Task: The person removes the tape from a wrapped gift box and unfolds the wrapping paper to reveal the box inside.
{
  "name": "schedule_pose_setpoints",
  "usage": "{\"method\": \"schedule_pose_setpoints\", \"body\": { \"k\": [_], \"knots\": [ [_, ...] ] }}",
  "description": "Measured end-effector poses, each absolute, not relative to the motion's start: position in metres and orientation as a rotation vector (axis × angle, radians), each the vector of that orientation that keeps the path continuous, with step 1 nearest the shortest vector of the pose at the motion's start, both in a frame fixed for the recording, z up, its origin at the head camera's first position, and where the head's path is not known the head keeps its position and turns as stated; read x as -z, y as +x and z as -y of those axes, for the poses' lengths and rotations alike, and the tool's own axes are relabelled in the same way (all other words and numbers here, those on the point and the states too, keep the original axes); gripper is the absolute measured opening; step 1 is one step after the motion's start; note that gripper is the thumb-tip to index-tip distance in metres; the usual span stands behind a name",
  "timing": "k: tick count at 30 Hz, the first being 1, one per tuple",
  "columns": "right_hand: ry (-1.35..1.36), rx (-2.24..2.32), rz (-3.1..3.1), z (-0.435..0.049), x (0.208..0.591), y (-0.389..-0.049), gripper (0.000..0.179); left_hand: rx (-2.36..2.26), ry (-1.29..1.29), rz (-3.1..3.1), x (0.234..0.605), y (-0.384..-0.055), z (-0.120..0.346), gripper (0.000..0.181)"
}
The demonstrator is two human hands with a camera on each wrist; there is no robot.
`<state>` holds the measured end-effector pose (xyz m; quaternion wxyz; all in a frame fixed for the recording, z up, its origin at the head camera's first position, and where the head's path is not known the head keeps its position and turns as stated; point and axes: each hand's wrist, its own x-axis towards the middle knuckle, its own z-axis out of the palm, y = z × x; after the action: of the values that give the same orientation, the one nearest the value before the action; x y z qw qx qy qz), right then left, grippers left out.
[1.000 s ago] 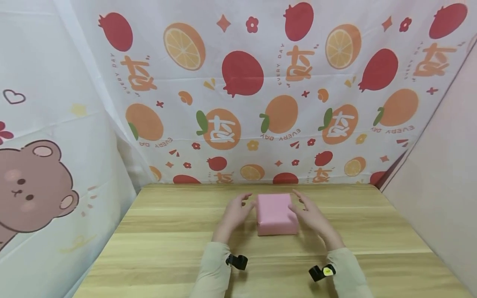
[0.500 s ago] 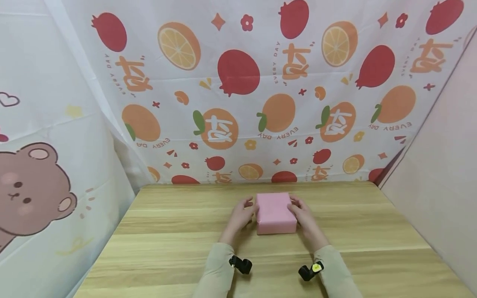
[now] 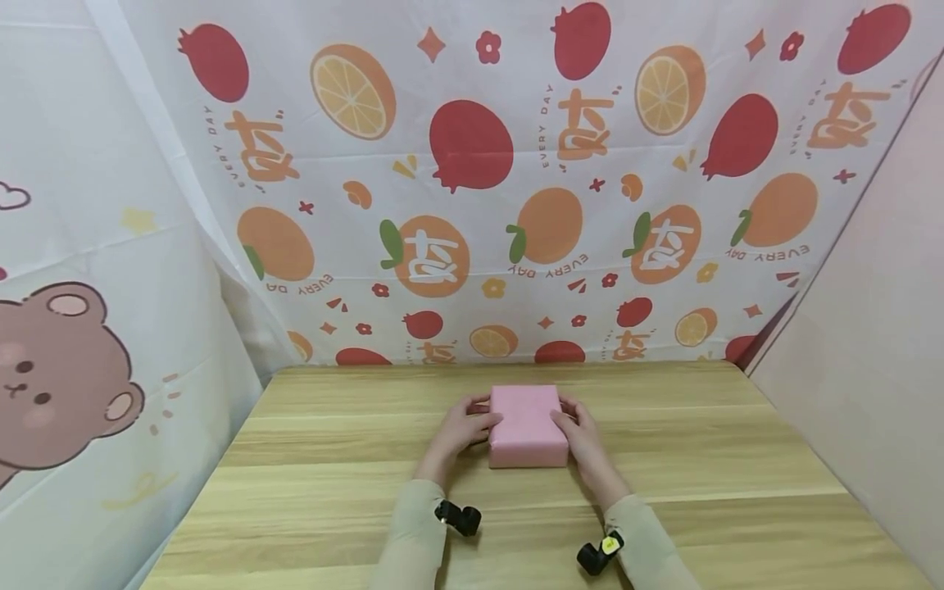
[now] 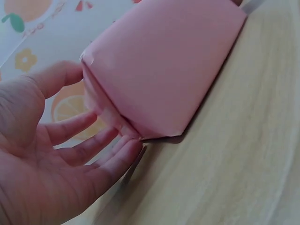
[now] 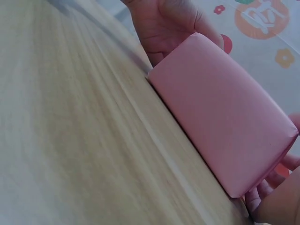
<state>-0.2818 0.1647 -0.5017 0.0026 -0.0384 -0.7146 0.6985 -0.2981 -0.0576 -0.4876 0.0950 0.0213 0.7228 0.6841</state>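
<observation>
Pink box (image 3: 524,416) lies near the far edge of the wooden surface (image 3: 332,467); left hand (image 3: 459,429) and right hand (image 3: 581,434) grasp its opposite sides

The head view looks forward and down from above the near side of the table (image 3: 332,508), far enough back to take in both sleeves (image 3: 416,528), the pink box (image 3: 525,422) and the printed cloth (image 3: 472,147) behind. The left wrist view sits close, tilted, looking past the left fingers (image 4: 70,129); the right wrist view, tilted the other way, catches the right fingers (image 5: 265,187) low at its edge. Both share the box, wood grain and cloth.
</observation>
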Motion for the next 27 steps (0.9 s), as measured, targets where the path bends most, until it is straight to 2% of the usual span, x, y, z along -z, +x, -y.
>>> {"method": "schedule_pose_setpoints", "body": {
  "k": [27],
  "knots": [
    [-0.087, -2.200, 2.313, -0.1701, 0.5029, -0.2846, 0.059, -1.879, 0.109, -2.142, 0.4832, -0.3012, 0.0691, 0.062]
  ]
}}
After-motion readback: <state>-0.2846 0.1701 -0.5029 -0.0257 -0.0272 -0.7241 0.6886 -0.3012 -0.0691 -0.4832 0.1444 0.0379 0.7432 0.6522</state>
